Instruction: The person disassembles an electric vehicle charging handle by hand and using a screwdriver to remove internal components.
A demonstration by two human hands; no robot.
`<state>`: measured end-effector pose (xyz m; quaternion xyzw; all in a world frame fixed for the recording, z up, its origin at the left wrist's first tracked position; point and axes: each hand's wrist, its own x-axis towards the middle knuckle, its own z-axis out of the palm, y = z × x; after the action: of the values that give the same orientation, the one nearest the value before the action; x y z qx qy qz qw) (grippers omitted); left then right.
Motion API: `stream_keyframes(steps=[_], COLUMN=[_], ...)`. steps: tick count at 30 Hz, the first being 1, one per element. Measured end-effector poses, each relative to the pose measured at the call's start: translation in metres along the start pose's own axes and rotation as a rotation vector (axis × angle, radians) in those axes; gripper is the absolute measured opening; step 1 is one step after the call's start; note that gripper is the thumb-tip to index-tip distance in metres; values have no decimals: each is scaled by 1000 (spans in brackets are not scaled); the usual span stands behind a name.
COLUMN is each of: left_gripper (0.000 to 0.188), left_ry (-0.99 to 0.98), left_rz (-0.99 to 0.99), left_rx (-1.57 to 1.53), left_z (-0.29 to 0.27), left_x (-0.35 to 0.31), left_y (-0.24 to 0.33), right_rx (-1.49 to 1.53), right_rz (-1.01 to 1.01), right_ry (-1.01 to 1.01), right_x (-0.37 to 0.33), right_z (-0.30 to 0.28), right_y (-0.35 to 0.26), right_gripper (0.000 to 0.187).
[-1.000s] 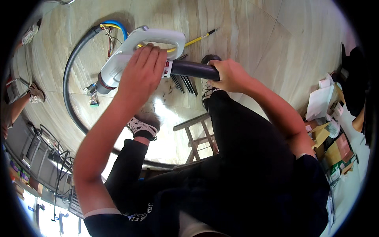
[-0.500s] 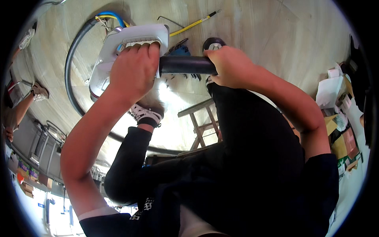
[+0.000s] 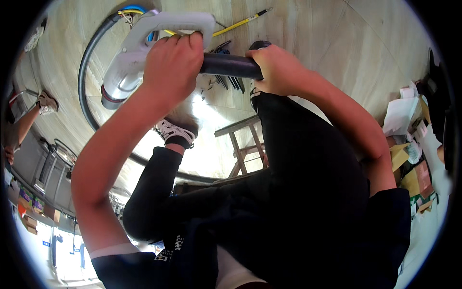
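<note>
A pale grey charging gun [image 3: 126, 62] with a loop-shaped handle is held up in front of my knees. My left hand [image 3: 171, 67] is closed round its handle, fingers curled through the opening. A thick black cable or sleeve [image 3: 228, 65] runs from the gun's right side into my right hand [image 3: 279, 70], which is wrapped round its far end. What lies beyond the right hand's grip is hidden.
A black cable [image 3: 84, 77] with blue and yellow wires curves over the floor at left. A yellow wire [image 3: 238, 25] and small black parts [image 3: 233, 83] lie ahead. A wooden stool [image 3: 240, 144] stands between my legs; cardboard boxes [image 3: 418, 173] are piled at right. Another person's foot [image 3: 48, 103] is at far left.
Both hands, with the gun and black cable, have moved a little farther from me. The gun has tilted, showing more of its rounded lower end.
</note>
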<state>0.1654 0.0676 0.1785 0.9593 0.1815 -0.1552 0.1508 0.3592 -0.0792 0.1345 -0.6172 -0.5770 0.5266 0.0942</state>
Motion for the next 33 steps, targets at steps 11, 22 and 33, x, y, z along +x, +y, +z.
stream_keyframes(steps=[11, 22, 33], left_gripper=[49, 60, 74], left_ry=[380, 538, 1011], left_rz=[-3, -757, -148], left_rx=[-60, -2259, -2282], left_z=[18, 73, 11], left_x=[17, -38, -15], left_y=[-8, 17, -4], right_rx=[-27, -38, 276], right_rz=[89, 210, -99], right_ry=[103, 114, 78], right_x=[3, 3, -14], right_z=[-12, -22, -44], right_y=[5, -11, -28], right_gripper=[38, 37, 47])
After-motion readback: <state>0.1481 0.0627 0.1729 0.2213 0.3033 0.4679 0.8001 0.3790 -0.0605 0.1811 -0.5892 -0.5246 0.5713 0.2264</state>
